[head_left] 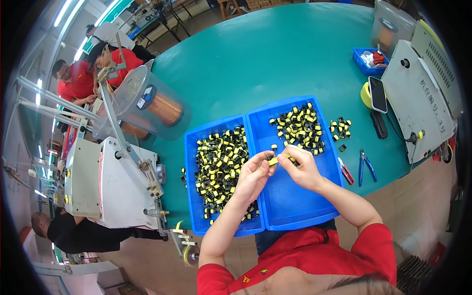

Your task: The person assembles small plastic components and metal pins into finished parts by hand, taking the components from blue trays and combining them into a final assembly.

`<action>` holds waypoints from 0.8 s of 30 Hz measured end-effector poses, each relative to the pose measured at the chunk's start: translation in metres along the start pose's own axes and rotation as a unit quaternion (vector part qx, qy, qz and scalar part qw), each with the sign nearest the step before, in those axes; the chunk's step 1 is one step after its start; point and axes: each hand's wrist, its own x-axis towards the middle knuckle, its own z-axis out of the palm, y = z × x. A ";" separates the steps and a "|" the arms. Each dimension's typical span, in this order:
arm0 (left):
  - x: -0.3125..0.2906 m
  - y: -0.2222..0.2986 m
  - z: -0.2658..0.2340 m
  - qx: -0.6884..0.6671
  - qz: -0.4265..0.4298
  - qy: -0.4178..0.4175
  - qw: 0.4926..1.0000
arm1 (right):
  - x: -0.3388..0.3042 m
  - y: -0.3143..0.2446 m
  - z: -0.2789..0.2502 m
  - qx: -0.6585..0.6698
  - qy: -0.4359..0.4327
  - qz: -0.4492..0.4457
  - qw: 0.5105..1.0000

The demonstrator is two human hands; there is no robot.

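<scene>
Both my hands meet above the divider between two blue trays. My left hand [254, 173] is closed on a small black bobbin with yellow tape [273, 161]. My right hand [304, 170] pinches at the other side of the same yellow tape; more yellow and black shows under its fingers, partly hidden. Below my left hand, the left blue tray [191, 196] holds a thick heap of black-and-yellow bobbins [216, 172]. A smaller heap of bobbins [300, 128] lies at the far end of the right blue tray [295, 206], beyond my right hand.
Right of the trays lie loose bobbins [340, 129], red-handled snips [346, 172] and blue-handled pliers [367, 168]. A phone [377, 94] leans on a yellow tape roll near a grey machine [418, 98]. Left stand a white winding machine [125, 184] and copper wire spools [164, 108]. Other people work far left.
</scene>
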 end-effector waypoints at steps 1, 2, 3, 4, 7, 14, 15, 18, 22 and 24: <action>0.001 0.000 -0.002 -0.003 -0.004 -0.003 1.000 | 0.000 0.000 0.001 -0.001 -0.001 0.001 1.000; 0.000 0.002 0.001 -0.001 -0.003 -0.004 1.000 | 0.000 -0.003 -0.001 -0.003 0.000 0.004 1.000; -0.001 0.005 0.006 -0.001 -0.006 0.003 1.000 | 0.000 -0.005 -0.001 -0.005 0.001 0.008 1.000; -0.002 0.007 0.009 0.000 -0.009 0.009 1.000 | 0.000 -0.006 -0.001 -0.005 0.001 0.006 1.000; 0.000 0.008 0.001 -0.022 -0.013 -0.032 0.999 | 0.003 -0.001 0.004 0.011 0.020 -0.022 1.000; 0.001 0.007 0.003 -0.010 -0.005 -0.020 1.000 | 0.004 -0.003 0.006 -0.013 0.014 -0.022 1.000; 0.001 0.006 0.002 -0.008 -0.003 -0.023 1.000 | 0.004 -0.004 0.006 -0.027 0.012 -0.010 0.999; 0.001 0.002 0.003 -0.018 -0.001 -0.021 1.000 | -0.001 0.000 0.009 -0.030 0.013 0.001 0.999; 0.003 -0.009 -0.001 0.079 0.027 0.014 0.996 | -0.005 0.000 0.013 -0.046 0.006 0.007 0.999; 0.004 -0.007 0.001 0.067 0.028 0.021 0.997 | -0.005 -0.005 0.012 -0.053 0.000 0.022 0.998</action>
